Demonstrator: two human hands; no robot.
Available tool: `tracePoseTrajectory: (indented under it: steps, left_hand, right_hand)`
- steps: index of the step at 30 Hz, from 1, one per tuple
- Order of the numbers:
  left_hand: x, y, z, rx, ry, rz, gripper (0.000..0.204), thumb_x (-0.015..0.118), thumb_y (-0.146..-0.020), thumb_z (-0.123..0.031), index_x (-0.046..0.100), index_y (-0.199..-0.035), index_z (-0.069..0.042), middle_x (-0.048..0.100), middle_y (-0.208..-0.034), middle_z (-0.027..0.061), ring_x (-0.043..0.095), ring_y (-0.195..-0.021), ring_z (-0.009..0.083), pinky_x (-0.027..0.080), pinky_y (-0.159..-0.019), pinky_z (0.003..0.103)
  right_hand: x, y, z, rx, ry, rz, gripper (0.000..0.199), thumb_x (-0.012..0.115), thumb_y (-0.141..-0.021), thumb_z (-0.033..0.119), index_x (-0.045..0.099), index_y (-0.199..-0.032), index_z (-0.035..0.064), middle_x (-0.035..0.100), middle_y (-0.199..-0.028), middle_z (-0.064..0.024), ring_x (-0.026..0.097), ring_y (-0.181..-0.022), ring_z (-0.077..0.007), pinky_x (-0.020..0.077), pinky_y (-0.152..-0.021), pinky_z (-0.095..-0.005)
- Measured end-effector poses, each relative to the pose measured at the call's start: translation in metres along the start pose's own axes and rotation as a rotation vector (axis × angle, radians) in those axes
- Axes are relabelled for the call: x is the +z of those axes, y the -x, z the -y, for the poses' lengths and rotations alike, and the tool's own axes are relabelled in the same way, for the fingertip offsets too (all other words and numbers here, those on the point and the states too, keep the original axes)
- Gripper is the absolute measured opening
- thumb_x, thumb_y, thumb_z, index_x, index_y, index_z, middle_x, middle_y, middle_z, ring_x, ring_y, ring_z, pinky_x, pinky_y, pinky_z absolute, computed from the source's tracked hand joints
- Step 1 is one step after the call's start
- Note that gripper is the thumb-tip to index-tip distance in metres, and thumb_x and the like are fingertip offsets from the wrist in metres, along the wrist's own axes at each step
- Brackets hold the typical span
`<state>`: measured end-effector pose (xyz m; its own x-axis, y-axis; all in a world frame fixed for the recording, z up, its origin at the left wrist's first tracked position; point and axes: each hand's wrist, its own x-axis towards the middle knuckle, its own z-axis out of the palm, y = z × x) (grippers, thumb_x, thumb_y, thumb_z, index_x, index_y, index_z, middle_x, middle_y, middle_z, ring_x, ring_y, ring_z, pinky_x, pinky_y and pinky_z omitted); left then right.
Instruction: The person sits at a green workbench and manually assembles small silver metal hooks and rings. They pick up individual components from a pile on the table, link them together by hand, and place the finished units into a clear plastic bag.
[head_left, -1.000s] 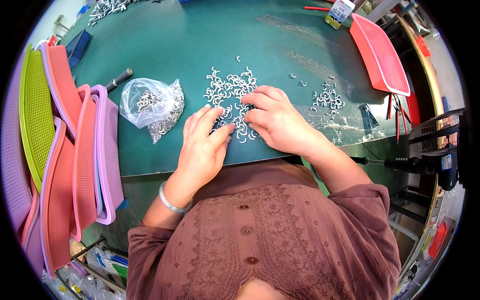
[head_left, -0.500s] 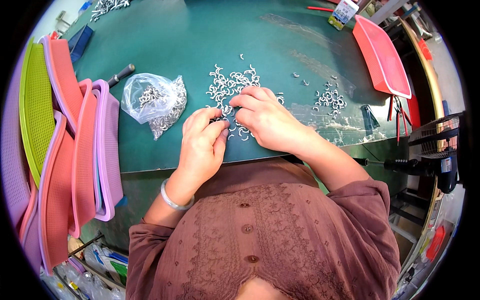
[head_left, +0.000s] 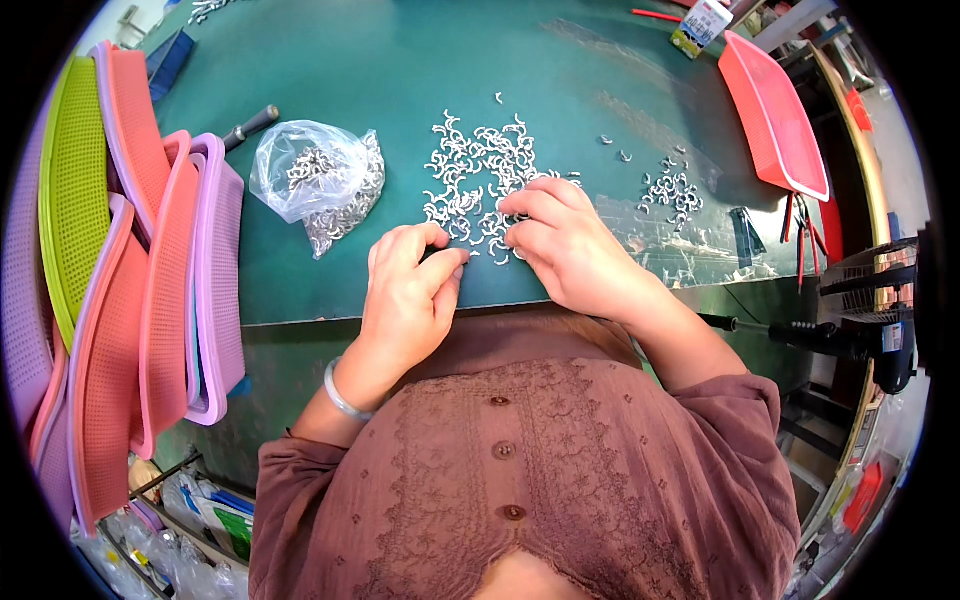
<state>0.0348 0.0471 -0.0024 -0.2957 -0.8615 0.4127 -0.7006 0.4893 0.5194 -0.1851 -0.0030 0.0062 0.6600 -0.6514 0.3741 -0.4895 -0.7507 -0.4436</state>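
Both hands rested at the near edge of a pile of small metal clips (head_left: 478, 170) on the green tabletop (head_left: 330, 70). The left hand (head_left: 412, 290) was loosely curled, the right hand (head_left: 560, 240) pinching clips; a clear bag of clips (head_left: 318, 180) lay left of them.

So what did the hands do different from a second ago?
The left hand slid back toward the person and a little left, coming off the pile of small silver clips. Its fingers are now pinched together. The right hand stayed at the pile's near edge, fingertips on the clips. The clear bag of clips, the green table and the stacked trays did not move.
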Motion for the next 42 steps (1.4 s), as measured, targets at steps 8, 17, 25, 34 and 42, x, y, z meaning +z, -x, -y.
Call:
tracePoseTrajectory:
  steps: [8,17,25,34,42]
  left_hand:
    - [0.002,0.002,-0.002,0.043,-0.008,0.003,0.025,0.069,-0.073,0.002,0.069,-0.097,-0.005,0.059,-0.102,0.0107,0.057,-0.098,0.0301,0.042,-0.088,0.04]
    - [0.002,0.003,-0.002,0.05,0.024,0.002,0.021,0.068,-0.075,0.0,0.067,-0.096,-0.004,0.058,-0.103,0.0117,0.056,-0.1,0.0319,0.041,-0.09,0.043]
    - [0.003,0.005,0.0,0.05,0.017,-0.001,0.026,0.067,-0.074,0.002,0.066,-0.099,-0.003,0.058,-0.104,0.0127,0.055,-0.101,0.0329,0.041,-0.09,0.043]
    - [0.001,0.003,-0.003,0.079,-0.014,0.05,0.029,0.064,-0.076,0.005,0.069,-0.103,-0.004,0.059,-0.107,0.0143,0.056,-0.102,0.0324,0.042,-0.091,0.04]
    - [0.001,0.003,-0.002,0.046,0.013,0.06,0.037,0.063,-0.073,0.005,0.069,-0.107,-0.007,0.057,-0.112,0.0163,0.055,-0.106,0.0351,0.041,-0.093,0.045]
  right_hand:
    - [-0.002,0.012,0.008,0.038,0.005,-0.011,0.015,0.067,-0.078,0.0,0.067,-0.093,0.0034,0.059,-0.12,-0.0103,0.049,-0.119,-0.0342,0.042,-0.099,-0.0449]
    - [0.003,0.016,0.015,-0.004,-0.011,0.005,0.024,0.063,-0.072,0.002,0.069,-0.096,0.002,0.057,-0.123,-0.0143,0.047,-0.12,-0.0353,0.0385,-0.101,-0.0464]
    - [0.005,0.01,0.02,0.005,0.054,0.057,0.033,0.062,-0.073,-0.004,0.068,-0.104,0.0044,0.054,-0.13,-0.013,0.045,-0.124,-0.037,0.0389,-0.103,-0.0471]
    - [0.001,0.015,0.011,0.077,0.062,0.023,0.033,0.059,-0.074,-0.004,0.07,-0.103,0.0051,0.056,-0.129,-0.0132,0.045,-0.125,-0.0373,0.0373,-0.104,-0.0476]
    - [-0.008,0.022,0.002,0.119,0.038,-0.06,0.03,0.058,-0.073,-0.008,0.068,-0.099,0.0051,0.056,-0.13,-0.0117,0.045,-0.125,-0.037,0.0383,-0.105,-0.0471]
